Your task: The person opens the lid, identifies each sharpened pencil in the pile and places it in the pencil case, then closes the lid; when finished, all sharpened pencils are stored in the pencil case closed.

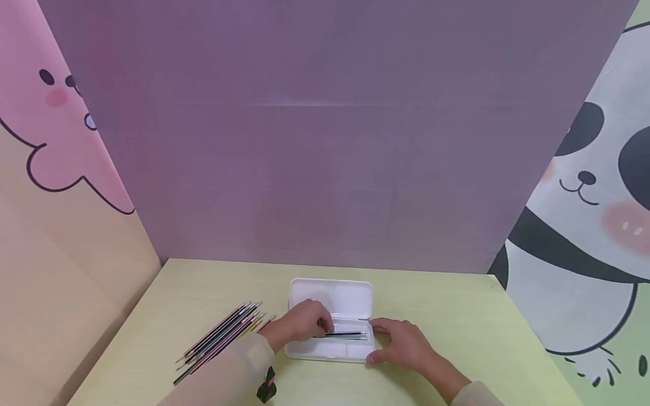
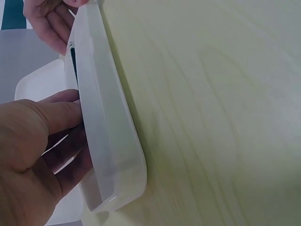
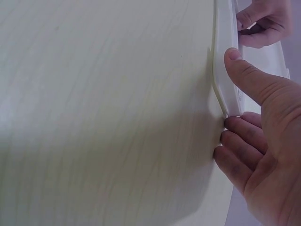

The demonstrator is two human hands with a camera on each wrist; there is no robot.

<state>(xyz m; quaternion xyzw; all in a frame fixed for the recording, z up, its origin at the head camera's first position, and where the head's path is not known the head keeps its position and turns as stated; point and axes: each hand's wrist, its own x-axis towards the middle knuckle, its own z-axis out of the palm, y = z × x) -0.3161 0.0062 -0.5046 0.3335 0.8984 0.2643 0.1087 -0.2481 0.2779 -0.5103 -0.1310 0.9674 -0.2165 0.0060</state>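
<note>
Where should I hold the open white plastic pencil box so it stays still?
Probably by the short right end of the open white rectangular plastic pencil box, coming from the right. Its low wall and rounded corner suit a thumb-and-fingers hold; the right hand touches it there. The left hand covers much of the left half, by a thin dark pencil.

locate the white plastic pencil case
The case lies low centre in the head view, right of the slim multicoloured pencils, the right hand at its right end.

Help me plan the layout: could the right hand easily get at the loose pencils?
Probably not easily: the right hand touches the white case, and the left arm lies between hand and pencils.
</note>
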